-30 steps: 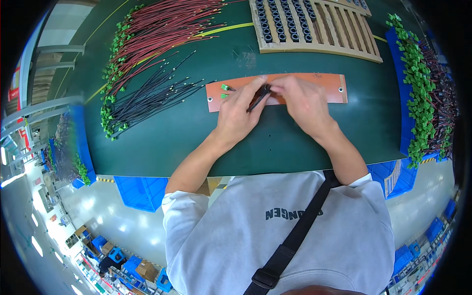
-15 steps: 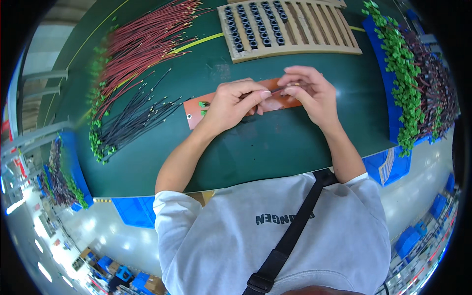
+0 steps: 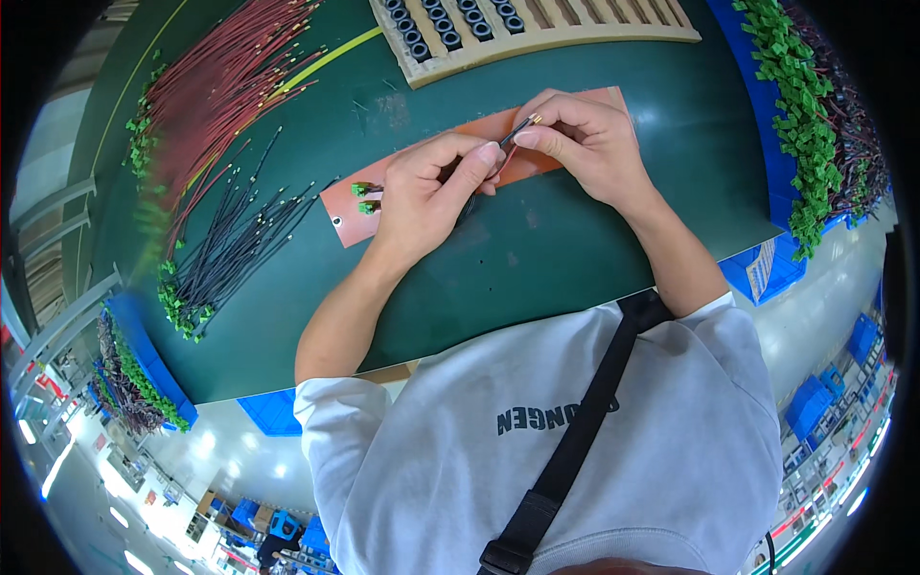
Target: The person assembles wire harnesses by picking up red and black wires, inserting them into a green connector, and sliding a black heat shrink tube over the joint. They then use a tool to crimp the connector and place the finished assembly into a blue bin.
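Note:
Above an orange-brown strip board [image 3: 402, 158], both hands are closed around a thin black wire [image 3: 516, 132] and a red one beside it. Brass-coloured tips [image 3: 535, 119] show at the wires' upper ends. My left hand [image 3: 431, 187] pinches the wires between thumb and fingers. My right hand [image 3: 585, 144] has its thumb and fingers closed at the wires near the tips; its exact grip is partly hidden. Two green connectors [image 3: 365, 197] with short dark leads lie on the board's left end, next to my left hand.
At the left lie a pile of red wires [image 3: 230, 86] and a bundle of black wires [image 3: 244, 225], with green connectors at their ends. A slotted tray [image 3: 546, 50] holding black rings is at the back. A blue bin [image 3: 781, 182] of green connectors and dark wires flanks the right.
Both hands remain over the board with the wires. The wire tips now stand clear above the fingers, angled upward. The whole view has shifted, and the tray sits higher in the picture.

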Available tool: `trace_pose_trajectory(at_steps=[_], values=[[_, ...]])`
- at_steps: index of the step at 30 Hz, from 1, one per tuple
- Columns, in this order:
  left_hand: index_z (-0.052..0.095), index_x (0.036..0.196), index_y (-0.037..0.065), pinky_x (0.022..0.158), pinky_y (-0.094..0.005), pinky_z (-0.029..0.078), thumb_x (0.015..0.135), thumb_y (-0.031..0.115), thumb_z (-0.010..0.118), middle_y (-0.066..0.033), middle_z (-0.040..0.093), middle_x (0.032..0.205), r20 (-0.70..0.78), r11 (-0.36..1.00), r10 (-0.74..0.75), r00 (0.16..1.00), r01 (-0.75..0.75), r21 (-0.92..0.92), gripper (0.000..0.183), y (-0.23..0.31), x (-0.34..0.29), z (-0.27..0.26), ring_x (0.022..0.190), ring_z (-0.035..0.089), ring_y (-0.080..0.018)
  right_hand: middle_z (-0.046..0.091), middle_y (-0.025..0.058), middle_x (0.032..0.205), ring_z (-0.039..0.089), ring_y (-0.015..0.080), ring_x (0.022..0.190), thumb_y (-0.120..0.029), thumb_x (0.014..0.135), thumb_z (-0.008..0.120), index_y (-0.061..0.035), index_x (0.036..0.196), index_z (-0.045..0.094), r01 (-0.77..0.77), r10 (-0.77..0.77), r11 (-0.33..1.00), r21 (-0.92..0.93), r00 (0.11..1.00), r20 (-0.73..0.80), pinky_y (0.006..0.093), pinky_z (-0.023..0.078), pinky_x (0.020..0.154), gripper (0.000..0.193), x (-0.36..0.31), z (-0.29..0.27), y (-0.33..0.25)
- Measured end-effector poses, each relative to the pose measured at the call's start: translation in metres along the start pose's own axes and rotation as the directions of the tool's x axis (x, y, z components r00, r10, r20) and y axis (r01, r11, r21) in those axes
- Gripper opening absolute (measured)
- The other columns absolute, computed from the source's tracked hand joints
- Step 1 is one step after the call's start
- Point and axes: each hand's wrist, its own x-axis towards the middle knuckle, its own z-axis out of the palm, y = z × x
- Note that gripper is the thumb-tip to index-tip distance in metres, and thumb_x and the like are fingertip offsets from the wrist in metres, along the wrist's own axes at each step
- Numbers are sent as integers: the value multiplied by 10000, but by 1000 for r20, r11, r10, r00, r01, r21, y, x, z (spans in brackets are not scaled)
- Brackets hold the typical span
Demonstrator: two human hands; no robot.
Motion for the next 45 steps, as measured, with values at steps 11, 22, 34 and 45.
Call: trace_pose_trajectory(at_steps=[11,22,34,45], values=[[742,1011,-10,656,-247,520,1036,152,657,-41,703,855,-16,1000,-7,1000,7,26,184,3,0,2,716,643,-90,726,73,985,709,132,907,-101,966,738,38,1009,759,-54,53,998,-36,998,-27,260,569,810,147,1,5,-5],[712,1105,-13,743,-263,543,1077,181,600,-57,713,912,-33,991,5,999,0,133,226,10,3,1,812,672,-112,681,59,933,707,106,862,-78,980,719,31,936,705,-11,18,998,61,993,-117,225,549,720,119,-1,12,1],[624,1177,-14,929,-335,555,1065,98,583,-125,685,1129,-198,939,324,925,-289,185,164,1,-1,-8,1049,674,-204,620,66,804,566,211,742,-68,903,774,-2,860,663,73,-232,834,-547,946,-227,327,465,682,136,-16,-14,9],[680,1074,-3,789,-349,629,808,-82,790,-139,725,1069,-121,865,303,945,-219,452,298,-7,-15,-4,933,722,-256,679,28,844,591,196,748,-83,892,784,-51,884,715,278,-412,798,-535,899,-149,339,418,760,76,-14,-13,10]])
